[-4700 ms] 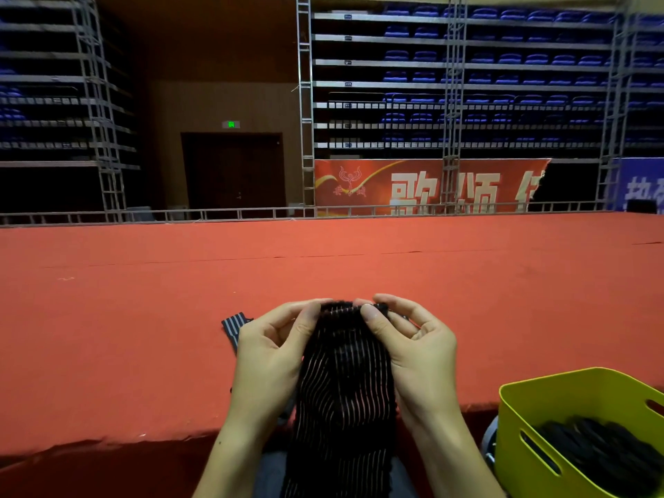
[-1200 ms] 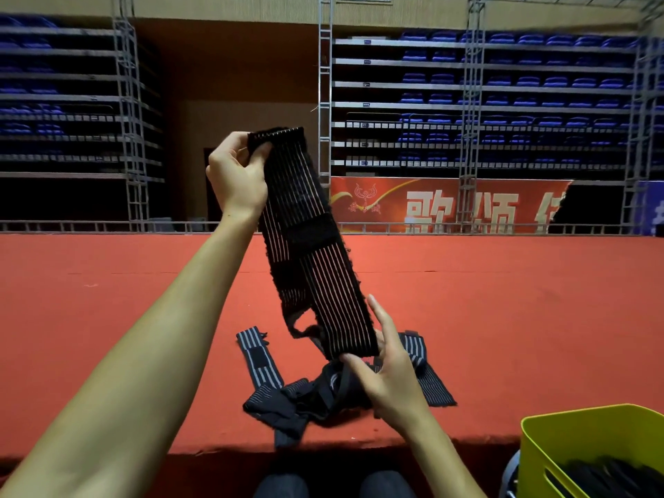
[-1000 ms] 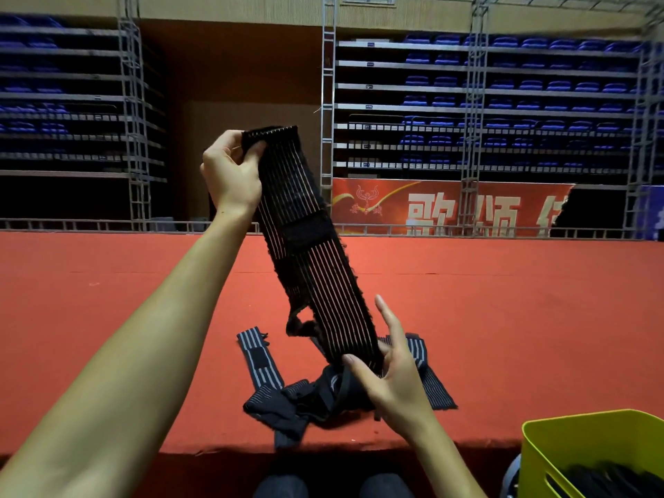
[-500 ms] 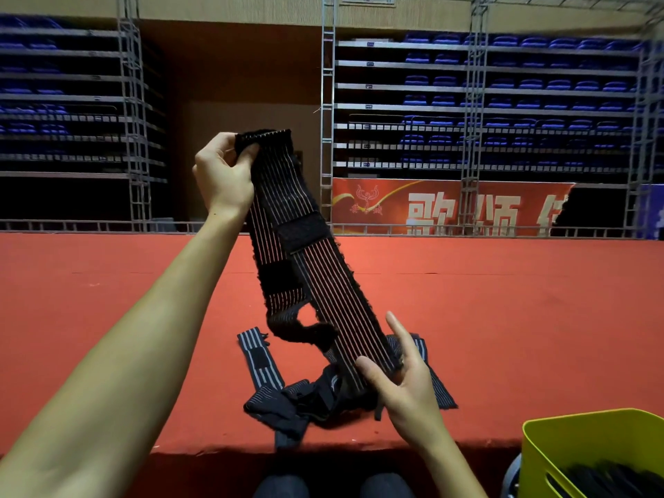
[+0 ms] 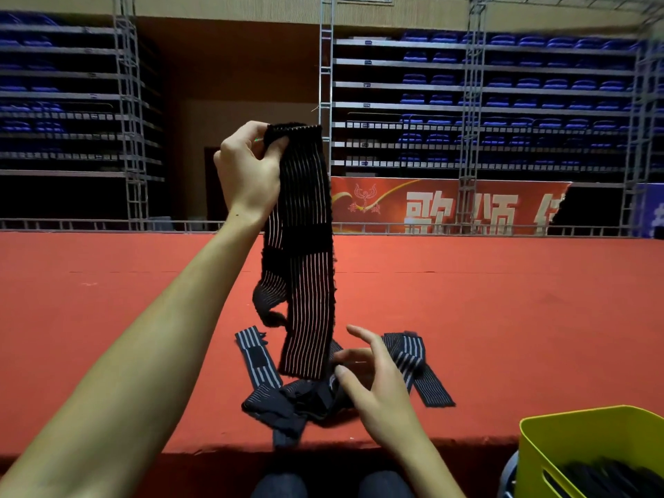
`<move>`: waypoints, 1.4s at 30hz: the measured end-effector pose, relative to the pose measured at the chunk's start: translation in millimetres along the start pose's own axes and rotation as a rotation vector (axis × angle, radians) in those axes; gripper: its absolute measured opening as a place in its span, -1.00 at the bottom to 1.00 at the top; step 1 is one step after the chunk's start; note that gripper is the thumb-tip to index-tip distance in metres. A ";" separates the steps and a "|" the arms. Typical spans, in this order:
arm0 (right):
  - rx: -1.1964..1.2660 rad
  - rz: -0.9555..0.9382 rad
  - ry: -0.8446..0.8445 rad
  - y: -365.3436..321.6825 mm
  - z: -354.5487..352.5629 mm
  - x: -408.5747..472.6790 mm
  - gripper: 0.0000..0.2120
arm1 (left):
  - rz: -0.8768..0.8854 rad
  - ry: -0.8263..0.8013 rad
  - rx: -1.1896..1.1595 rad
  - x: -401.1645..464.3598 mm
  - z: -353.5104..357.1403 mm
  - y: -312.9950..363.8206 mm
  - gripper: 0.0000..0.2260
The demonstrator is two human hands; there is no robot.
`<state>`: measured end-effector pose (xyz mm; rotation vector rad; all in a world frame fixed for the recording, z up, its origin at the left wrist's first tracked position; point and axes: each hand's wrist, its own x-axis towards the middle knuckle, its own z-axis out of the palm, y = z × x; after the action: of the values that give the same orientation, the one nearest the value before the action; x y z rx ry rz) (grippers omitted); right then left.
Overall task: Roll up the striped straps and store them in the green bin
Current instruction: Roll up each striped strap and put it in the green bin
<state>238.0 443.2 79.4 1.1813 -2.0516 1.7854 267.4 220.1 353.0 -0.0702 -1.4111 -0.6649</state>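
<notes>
Two bare hands are in view, and one strap is lifted while a tangle of others lies below it. Farthest left, the left hand (image 5: 248, 174) is raised on an outstretched arm, its thumb and curled fingers pinching the top corner of a striped strap (image 5: 305, 253) so that the band hangs straight down in the air above the red stage floor (image 5: 503, 318). That strap is black with thin pale lines running along its length, a plain dark patch crosses it about a third of the way down, and a second layer folds behind it into a loose loop on its left side; its square lower end hangs free, just left of the other hand. Under it, on the red surface near the front edge, lies a heap of dark straps (image 5: 305, 400) with lighter stripes; at least three separate ends splay out of it, one to the left, one to the right and one over the edge, but the exact number in the knot cannot be told. The right hand (image 5: 373, 382) hovers over that heap, fingers loosely spread and slightly bent, gripping nothing. At the lower right corner stands one green bin (image 5: 582, 436), yellow-green plastic with a slot handle, holding dark rolled straps (image 5: 607, 479) whose count cannot be made out.
</notes>
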 end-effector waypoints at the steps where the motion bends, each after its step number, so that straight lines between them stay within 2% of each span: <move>1: -0.001 -0.007 0.024 -4.1 5.1 0.3 -0.45 | 0.010 0.002 0.002 -0.1 1.4 3.5 -0.89; 3: -0.020 -0.032 0.074 -13.6 17.9 3.0 -0.41 | 0.024 0.003 0.008 0.1 3.6 9.2 -0.90; 9: -0.238 -0.233 0.171 -32.4 59.9 13.3 -0.13 | 0.041 0.012 0.053 -1.0 6.5 17.9 -0.90; 13: -0.385 -0.358 0.436 -28.8 63.9 25.4 -0.05 | 0.033 -0.004 0.042 -2.7 7.2 20.9 -0.91; 15: -0.320 -0.328 0.413 -28.1 60.4 28.2 0.02 | 0.026 -0.003 0.033 -2.8 6.3 21.2 -0.91; 17: -0.253 -0.321 0.317 -23.6 61.6 27.4 0.04 | 0.019 -0.001 0.034 -3.6 5.7 20.4 -0.90; 21: -0.199 -0.353 0.194 -7.2 63.0 21.3 -0.04 | 0.002 0.015 0.046 -6.2 6.0 19.3 -0.91; 23: -0.184 -0.259 0.089 2.7 60.8 13.5 -0.06 | -0.016 0.056 0.042 -3.2 2.7 17.4 -0.92; 26: -0.034 -0.118 -0.048 16.5 57.8 -2.9 -0.14 | -0.048 0.094 0.035 -1.2 0.4 11.7 -0.93; 28: -0.014 -0.085 -0.075 18.5 56.3 -9.9 -0.11 | -0.060 0.068 0.039 -8.4 2.7 7.9 -0.93; 30: -0.100 -0.052 -0.113 13.8 54.3 -15.0 -0.03 | -0.077 0.032 0.027 -17.5 4.5 3.2 -0.93; 32: -0.227 -0.024 -0.087 8.8 48.4 -21.7 0.01 | -0.095 0.008 0.003 -21.5 5.4 -2.0 -0.93; 34: -0.311 -0.027 0.057 3.3 35.0 -24.5 -0.06 | -0.100 -0.031 -0.024 -22.4 5.2 -4.8 -0.93; 36: -0.310 -0.042 0.230 -4.2 21.8 -21.6 -0.18 | -0.106 -0.083 -0.067 -24.8 4.3 -5.2 -0.93; 38: -0.271 -0.061 0.317 -11.8 15.0 -8.0 -0.20 | -0.130 -0.129 -0.136 -28.5 3.5 -5.8 -0.93; 40: -0.189 -0.074 0.305 -14.5 11.9 13.4 -0.15 | -0.149 -0.170 -0.203 -32.0 3.8 -6.5 -0.91; 42: -0.096 -0.033 0.212 -12.6 9.6 34.8 -0.08 | -0.171 -0.203 -0.251 -34.3 4.2 -5.2 -0.89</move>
<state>226.3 419.7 107.2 0.9491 -1.9605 1.6964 260.9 230.8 320.4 -0.2221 -1.5326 -0.9981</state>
